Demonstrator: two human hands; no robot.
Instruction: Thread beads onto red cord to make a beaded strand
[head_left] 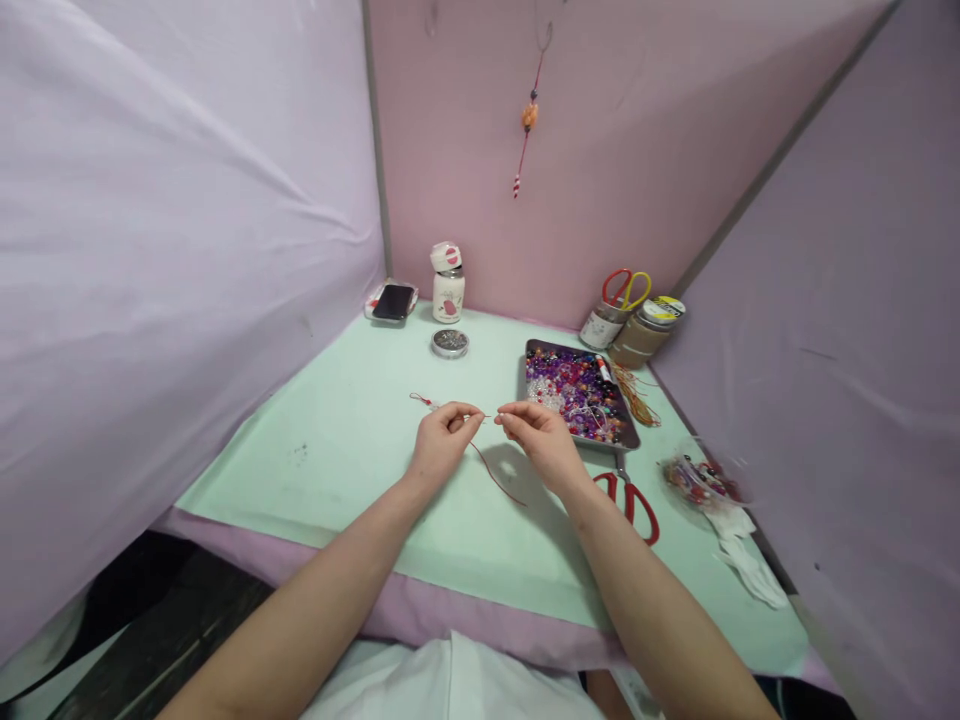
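Note:
My left hand [444, 440] pinches a thin red cord [496, 480] above the green table mat [337, 440]; the cord's short end with a small pale bead sticks out to the left, and its long end trails down to the mat between my hands. My right hand [541, 440] is closed in a pinch just right of the left hand, fingertips nearly touching the cord's tip; what it holds is too small to make out. A dark tray [628, 432] of purple, red and clear beads lies just right of my right hand.
Red-handled scissors [634, 500] lie by my right wrist. A bag of beads [697, 480] and white cloth [746, 560] sit at right. Two jars [634, 330], one holding scissors, stand at the back with a small tin [449, 343], white bottle [448, 285] and phone [394, 301]. A beaded charm [529, 115] hangs on the wall.

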